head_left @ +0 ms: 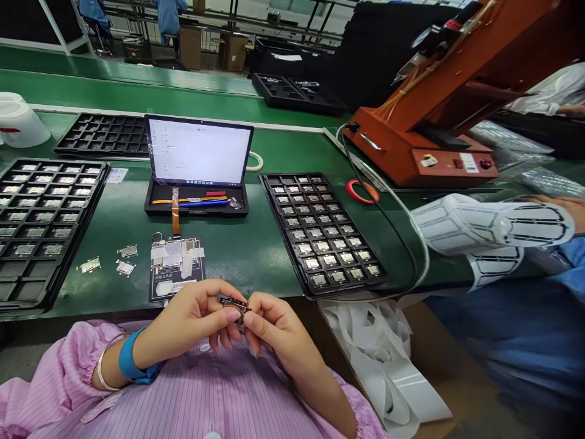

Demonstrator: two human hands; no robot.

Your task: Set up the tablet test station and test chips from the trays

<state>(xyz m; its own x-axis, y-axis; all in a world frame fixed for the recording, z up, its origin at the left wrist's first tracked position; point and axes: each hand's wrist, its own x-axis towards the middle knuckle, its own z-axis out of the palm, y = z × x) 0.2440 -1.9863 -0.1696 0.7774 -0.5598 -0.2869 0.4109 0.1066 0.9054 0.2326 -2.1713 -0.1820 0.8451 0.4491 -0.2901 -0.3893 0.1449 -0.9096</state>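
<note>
My left hand (pixel 201 314) and my right hand (pixel 278 329) meet in front of my chest, both closed on one small electronic module (pixel 235 306) held between thumbs and fingertips. Fingers cover part of it. Just beyond my left hand lies a black circuit board (pixel 177 268) with clear tape, joined by an orange flex cable (pixel 175 210) to a lit tablet screen (pixel 200 152). Several loose modules (pixel 125 268) rest left of the board. To the right, a black compartment tray (pixel 322 231) carries rows of similar modules; another filled tray (pixel 46 225) is at the left.
An orange-red machine (pixel 425 140) stands at the back right, its grey cable (pixel 418 231) looping over the bench edge. A red tape roll (pixel 362 191) lies near it. At the right, a co-worker's hand holds white label sheets (pixel 493 225). A box of white strips (pixel 379 360) is below.
</note>
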